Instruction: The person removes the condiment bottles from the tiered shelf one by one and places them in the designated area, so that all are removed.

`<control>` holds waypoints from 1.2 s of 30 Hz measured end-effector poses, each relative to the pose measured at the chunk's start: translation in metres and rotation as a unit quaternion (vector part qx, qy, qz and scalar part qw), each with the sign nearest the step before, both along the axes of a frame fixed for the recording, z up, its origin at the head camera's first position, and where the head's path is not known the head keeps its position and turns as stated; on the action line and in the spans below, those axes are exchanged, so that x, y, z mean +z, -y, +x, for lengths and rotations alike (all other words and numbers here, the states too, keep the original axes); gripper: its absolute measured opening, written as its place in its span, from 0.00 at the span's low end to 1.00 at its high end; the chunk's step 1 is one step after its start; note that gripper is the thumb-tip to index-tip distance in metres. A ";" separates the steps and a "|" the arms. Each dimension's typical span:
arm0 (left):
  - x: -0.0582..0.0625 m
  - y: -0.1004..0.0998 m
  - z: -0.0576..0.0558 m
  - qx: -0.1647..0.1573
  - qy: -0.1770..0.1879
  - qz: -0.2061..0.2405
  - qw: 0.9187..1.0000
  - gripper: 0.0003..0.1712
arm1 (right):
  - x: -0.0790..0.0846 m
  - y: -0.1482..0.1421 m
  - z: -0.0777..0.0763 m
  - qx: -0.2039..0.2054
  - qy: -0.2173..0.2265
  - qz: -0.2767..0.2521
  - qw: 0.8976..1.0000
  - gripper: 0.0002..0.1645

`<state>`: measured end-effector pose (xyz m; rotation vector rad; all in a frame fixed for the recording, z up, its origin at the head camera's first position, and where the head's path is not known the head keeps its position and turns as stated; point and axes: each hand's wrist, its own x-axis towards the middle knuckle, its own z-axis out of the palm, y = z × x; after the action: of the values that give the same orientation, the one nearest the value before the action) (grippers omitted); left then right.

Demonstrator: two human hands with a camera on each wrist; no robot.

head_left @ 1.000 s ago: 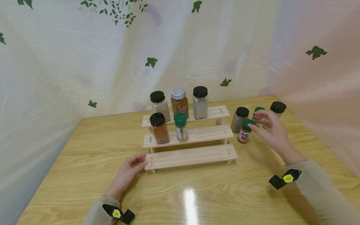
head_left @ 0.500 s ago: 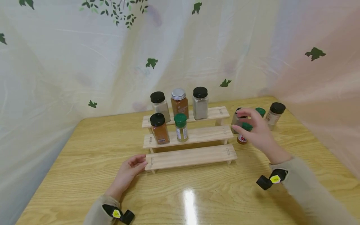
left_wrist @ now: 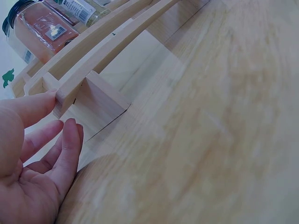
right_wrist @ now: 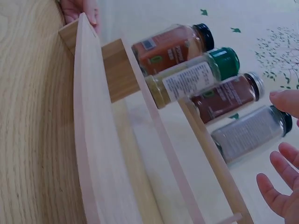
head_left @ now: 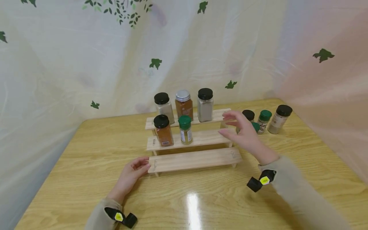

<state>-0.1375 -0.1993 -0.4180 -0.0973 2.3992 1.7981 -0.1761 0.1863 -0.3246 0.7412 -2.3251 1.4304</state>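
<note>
A three-step wooden spice rack point(head_left: 195, 159) stands on the table. My left hand point(head_left: 130, 175) is at the left end of its lowest step; in the left wrist view the thumb point(left_wrist: 39, 106) touches the board's corner with fingers curled just below. My right hand point(head_left: 244, 134) is over the rack's right end, fingers and thumb spread with nothing between them. The middle step bears an orange-brown spice jar point(head_left: 164, 134) with a black lid and a green-capped spice jar point(head_left: 186, 134). On the top step are a silver-lidded jar point(head_left: 184, 108) and two black-lidded jars point(head_left: 205, 108) of pale contents.
Right of the rack are several spice jars: a tall black-lidded jar point(head_left: 278, 121), a green-capped jar point(head_left: 263, 123), and two jars partly hidden by my right hand. A pale curtain point(head_left: 120, 64) with leaf prints hangs behind the wooden table point(head_left: 161, 201).
My right hand has moved left from the jars at the right to the rack's right end, carrying nothing. The jars and my left hand stay in place.
</note>
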 end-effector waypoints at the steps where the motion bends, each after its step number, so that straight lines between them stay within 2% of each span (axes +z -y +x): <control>1: 0.001 0.000 0.000 -0.001 -0.001 0.000 1.000 0.23 | 0.000 0.003 0.000 0.005 0.010 0.003 1.000 0.31; 8: 0.003 0.000 0.001 -0.003 0.005 0.014 1.000 0.25 | 0.002 0.028 -0.002 0.037 0.051 0.034 0.997 0.39; 16: 0.000 0.000 -0.002 -0.005 0.004 0.008 1.000 0.26 | 0.001 0.055 -0.006 0.070 0.029 0.060 0.995 0.45; 23: 0.000 0.001 -0.002 -0.006 0.005 0.007 1.000 0.26 | -0.005 0.072 -0.012 0.074 0.012 0.059 0.995 0.45; 29: 0.001 0.000 -0.003 -0.008 -0.002 -0.003 1.000 0.25 | -0.008 0.081 -0.013 0.069 0.019 0.049 0.996 0.44; 36: 0.001 0.000 -0.003 -0.006 0.002 0.001 1.000 0.25 | -0.022 0.091 -0.016 0.072 0.041 0.021 0.996 0.46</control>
<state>-0.1403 -0.1997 -0.4171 -0.0853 2.3903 1.7935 -0.1922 0.0954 -0.3466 0.8959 -2.4137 1.5015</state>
